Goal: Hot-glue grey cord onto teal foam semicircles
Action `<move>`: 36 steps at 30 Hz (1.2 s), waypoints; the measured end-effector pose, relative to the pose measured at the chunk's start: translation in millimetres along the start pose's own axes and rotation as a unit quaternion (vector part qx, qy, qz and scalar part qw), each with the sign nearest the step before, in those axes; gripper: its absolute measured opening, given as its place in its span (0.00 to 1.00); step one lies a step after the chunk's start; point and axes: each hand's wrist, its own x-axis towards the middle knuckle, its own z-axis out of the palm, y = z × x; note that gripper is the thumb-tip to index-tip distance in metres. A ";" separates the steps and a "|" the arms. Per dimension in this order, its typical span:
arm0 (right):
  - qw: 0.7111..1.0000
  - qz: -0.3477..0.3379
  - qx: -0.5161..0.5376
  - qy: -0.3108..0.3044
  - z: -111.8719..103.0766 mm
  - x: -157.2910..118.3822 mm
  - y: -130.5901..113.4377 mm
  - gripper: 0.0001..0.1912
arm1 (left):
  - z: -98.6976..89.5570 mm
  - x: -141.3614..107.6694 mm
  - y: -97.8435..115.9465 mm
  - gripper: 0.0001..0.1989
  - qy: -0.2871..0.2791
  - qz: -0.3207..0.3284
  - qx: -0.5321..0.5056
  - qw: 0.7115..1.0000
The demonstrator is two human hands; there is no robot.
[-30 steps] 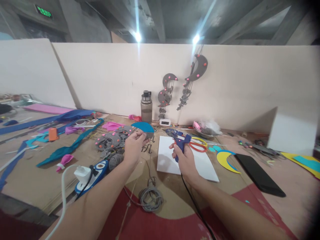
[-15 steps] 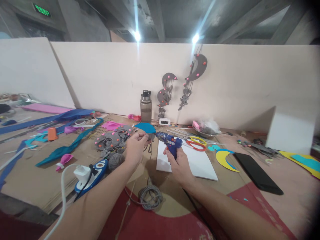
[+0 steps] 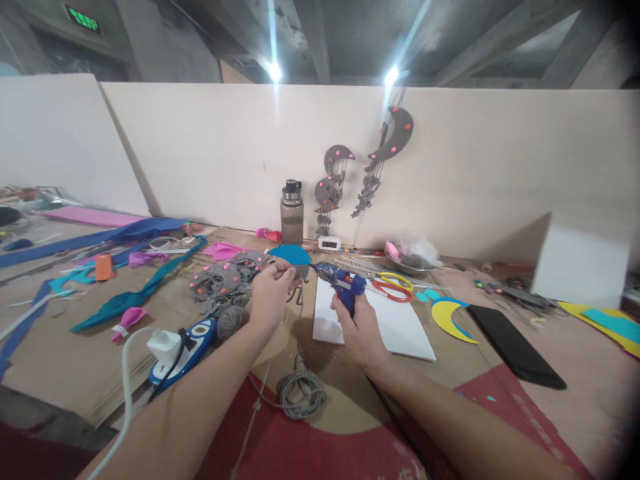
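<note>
My right hand (image 3: 361,328) is closed around the handle of a blue hot glue gun (image 3: 345,281), its nozzle pointing left. Pinched between the fingers of my left hand (image 3: 273,293) is a small grey felt piece (image 3: 303,271), mostly hidden by the fingers. The nozzle tip is right by the grey piece; whether they touch I cannot tell. Just behind it shows a blue felt piece (image 3: 293,254) with a curved edge. Under the glue gun lies a white board (image 3: 400,330). Left of my left hand sit grey crescents with pink and orange dots (image 3: 220,280) and a grey yarn ball (image 3: 233,321).
Scissors (image 3: 393,290), a yellow crescent (image 3: 453,321) and a black phone (image 3: 517,347) lie to the right. A coil of grey cord (image 3: 301,395) is in front. A power strip (image 3: 185,357) sits at left. A water bottle (image 3: 292,217) stands behind, near hanging grey crescents (image 3: 395,137).
Both hands stay almost in place. The grey piece and the glue gun's nozzle have shifted very slightly, and the hanging crescents at the right have swung a little left.
</note>
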 end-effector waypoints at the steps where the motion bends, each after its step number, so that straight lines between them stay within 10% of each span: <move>1: 1.000 0.001 -0.001 0.000 -0.2 0.1 0.2 0.14 | -0.1 0.0 0.3 0.12 -0.004 0.001 -0.003 1.000; 36: 1.000 0.025 0.010 0.002 2.6 -1.7 0.0 0.17 | 2.3 -2.4 3.5 0.10 -0.001 0.001 0.003 1.000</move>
